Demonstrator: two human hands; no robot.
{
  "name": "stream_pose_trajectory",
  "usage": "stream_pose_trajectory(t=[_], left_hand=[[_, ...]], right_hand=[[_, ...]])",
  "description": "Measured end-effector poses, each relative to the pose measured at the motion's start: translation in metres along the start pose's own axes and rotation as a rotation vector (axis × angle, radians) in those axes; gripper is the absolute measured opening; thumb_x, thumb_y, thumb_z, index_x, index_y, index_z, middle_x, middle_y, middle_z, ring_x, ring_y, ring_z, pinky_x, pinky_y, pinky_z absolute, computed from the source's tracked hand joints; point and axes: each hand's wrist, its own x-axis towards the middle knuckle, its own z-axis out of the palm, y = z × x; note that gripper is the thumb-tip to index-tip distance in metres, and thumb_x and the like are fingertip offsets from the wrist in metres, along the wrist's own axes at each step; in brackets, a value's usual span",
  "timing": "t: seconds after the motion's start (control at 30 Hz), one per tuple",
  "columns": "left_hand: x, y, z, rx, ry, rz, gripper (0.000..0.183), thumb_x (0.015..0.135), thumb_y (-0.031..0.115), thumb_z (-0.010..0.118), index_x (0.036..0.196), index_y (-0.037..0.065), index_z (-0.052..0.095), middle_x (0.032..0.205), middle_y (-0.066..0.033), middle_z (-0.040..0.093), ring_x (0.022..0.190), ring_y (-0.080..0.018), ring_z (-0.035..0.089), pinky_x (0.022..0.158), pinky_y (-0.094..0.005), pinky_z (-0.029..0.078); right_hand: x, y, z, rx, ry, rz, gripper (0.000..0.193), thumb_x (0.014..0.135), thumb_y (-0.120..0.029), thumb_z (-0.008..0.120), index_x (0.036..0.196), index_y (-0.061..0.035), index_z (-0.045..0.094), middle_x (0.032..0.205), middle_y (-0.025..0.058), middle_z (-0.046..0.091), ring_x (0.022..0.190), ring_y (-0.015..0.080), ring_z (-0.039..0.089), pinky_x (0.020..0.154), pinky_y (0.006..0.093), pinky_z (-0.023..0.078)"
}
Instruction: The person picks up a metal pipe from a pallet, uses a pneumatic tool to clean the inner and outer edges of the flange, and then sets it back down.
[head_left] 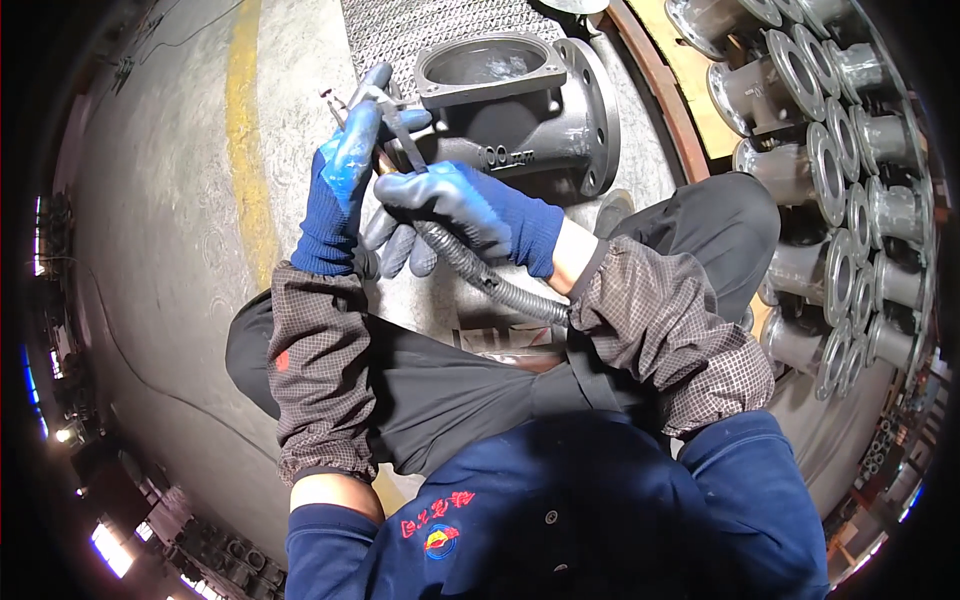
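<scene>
Just short of a dark cast pipe fitting (pixel 515 135), a ribbed grey hose (pixel 500 288) is held near its upper end by the gloved right hand (pixel 445 195), that grip curled around it. Beside a slim grey bar (pixel 405 135) and a copper-coloured piece (pixel 382 160), the gloved left hand (pixel 350 155) is raised (whether anything is clasped there cannot be told). The hose is judged light and bendable, best taken near that end, so that its sag is governed. By contrast, the fitting is judged heavy, rigid and hard to dent, best lifted by its round drilled flange (pixel 592 115) and squared collar. Its matt skin is marked by raised casting; smooth palm coating and knitted cuffs are shown on the gloves. Similar flanged pipes (pixel 765 95) are stacked at right.
</scene>
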Motion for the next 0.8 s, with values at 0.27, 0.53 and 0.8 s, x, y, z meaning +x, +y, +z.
stream_pose_trajectory(t=[0.27, 0.53, 0.8], left_hand=[[0.015, -0.031, 0.000, 0.096, 0.236, 0.135, 0.043, 0.098, 0.029, 0.039, 0.136, 0.009, 0.041, 0.099, -0.0090, 0.063, 0.078, -0.0085, 0.053, 0.069, -0.0234, 0.047], [0.011, -0.049, 0.006, 0.575, 0.359, 0.522, 0.051, 0.085, -0.006, 0.043, 0.134, 0.007, 0.038, 0.139, -0.0149, 0.038, 0.124, -0.0246, 0.043, 0.100, -0.0298, 0.035], [0.018, -0.052, 0.012, 0.017, 0.592, -0.166, 0.046, 0.081, -0.001, 0.056, 0.125, 0.000, 0.045, 0.076, -0.0003, 0.056, 0.058, -0.0039, 0.049, 0.054, -0.0187, 0.043]], right_hand=[[-0.009, -0.001, 0.008, -1.533, 0.879, -0.248, 0.016, 0.070, -0.025, 0.063, 0.074, -0.0092, 0.064, 0.071, 0.0128, 0.063, 0.063, 0.0303, 0.064, 0.055, 0.0417, 0.051], [-0.122, -0.078, -0.040, -0.447, 1.066, -0.262, 0.026, 0.087, -0.022, 0.060, 0.095, 0.0027, 0.062, 0.073, 0.0063, 0.063, 0.059, 0.0102, 0.059, 0.051, 0.0206, 0.047], [-0.170, -0.069, -0.192, -0.766, 1.327, 0.081, 0.064, 0.080, -0.053, 0.062, 0.106, 0.0051, 0.058, 0.078, 0.0076, 0.064, 0.065, 0.0119, 0.059, 0.053, 0.0226, 0.046]])
